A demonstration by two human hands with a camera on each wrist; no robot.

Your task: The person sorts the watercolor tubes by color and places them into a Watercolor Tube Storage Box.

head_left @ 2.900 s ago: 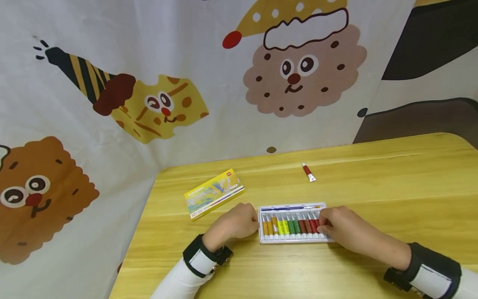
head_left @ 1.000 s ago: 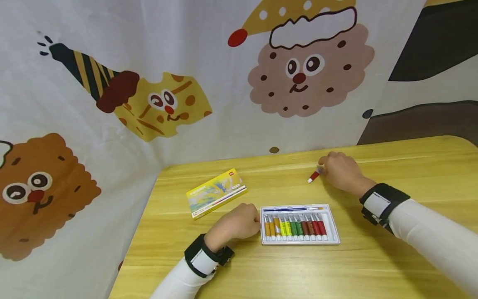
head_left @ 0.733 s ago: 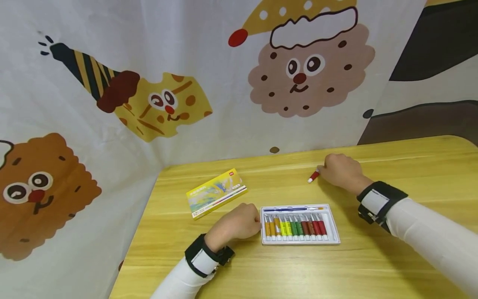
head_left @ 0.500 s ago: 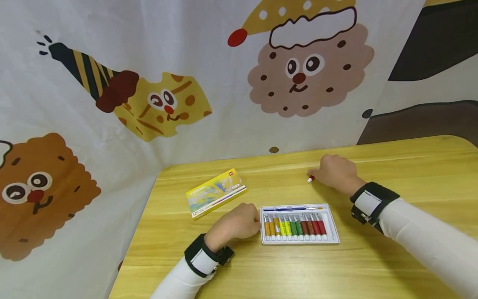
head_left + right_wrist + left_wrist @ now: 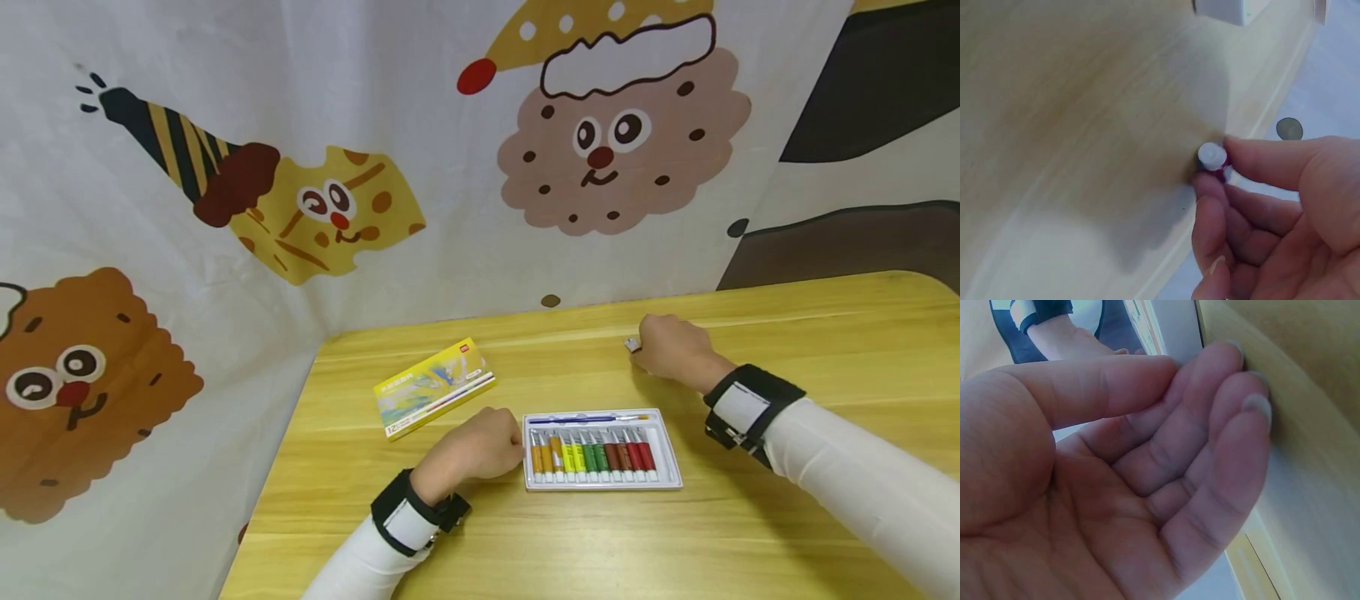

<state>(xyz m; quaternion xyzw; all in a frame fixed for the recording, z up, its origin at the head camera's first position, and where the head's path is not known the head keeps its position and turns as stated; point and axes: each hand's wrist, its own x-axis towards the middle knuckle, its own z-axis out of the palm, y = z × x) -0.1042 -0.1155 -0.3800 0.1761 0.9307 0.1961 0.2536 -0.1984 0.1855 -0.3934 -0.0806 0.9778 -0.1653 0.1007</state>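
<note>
My right hand (image 5: 672, 347) pinches a red paint tube (image 5: 633, 344) between thumb and fingers, near the back of the table. Its silvery crimped end pokes out to the left in the head view, and the hand covers most of the rest. In the right wrist view the white cap (image 5: 1212, 155) faces the camera. My left hand (image 5: 480, 443) rests on the table, loosely curled, right at the left edge of the white paint tray (image 5: 667, 457). Nothing lies within its fingers (image 5: 1241, 462) in the left wrist view.
In the tray stands a row of yellow, green, brown and red tubes (image 5: 596, 457), with a blue paintbrush (image 5: 585, 420) above them and a vacant slot at the right. A yellow box (image 5: 435, 388) lies behind my left hand. A patterned cloth (image 5: 450, 275) hangs behind the table.
My right hand has gone from the tray to the back of the table and picked up the red tube. The tube has turned within its fingers. My left hand has stayed in place.
</note>
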